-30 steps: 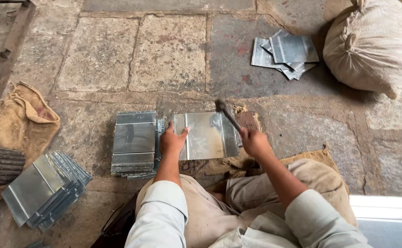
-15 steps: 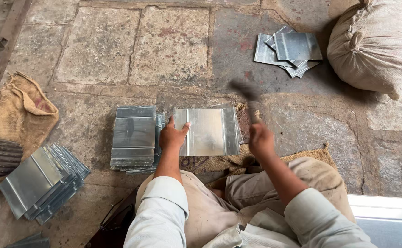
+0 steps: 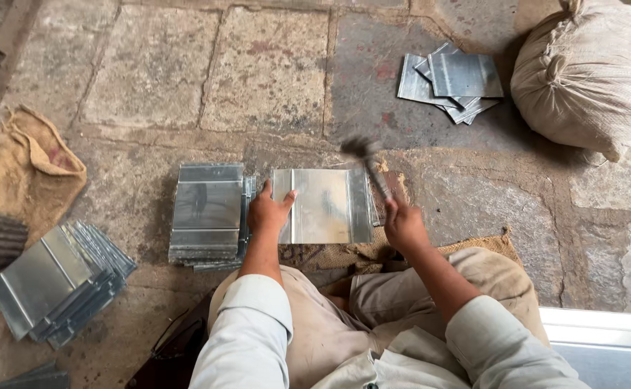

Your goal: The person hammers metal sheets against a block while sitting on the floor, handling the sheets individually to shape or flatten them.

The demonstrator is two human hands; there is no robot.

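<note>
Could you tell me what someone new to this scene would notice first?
Probably the hammer, blurred in mid-swing in the right hand above a shiny metal sheet at centre, which the left hand pins to the stone floor. Next come the sheet stacks: one just left of that hand, a fanned one at lower left, a loose pile at upper right beside a bulging sack.

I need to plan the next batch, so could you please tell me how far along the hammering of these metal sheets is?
Done, it seems: a neat stack of folded sheets lies beside the left hand. In hand: that hand pins one metal sheet flat while the right hand holds a hammer over its right edge. Possibly left: a fanned pile at far left and loose sheets ahead; which pile is finished cannot be told.
</note>
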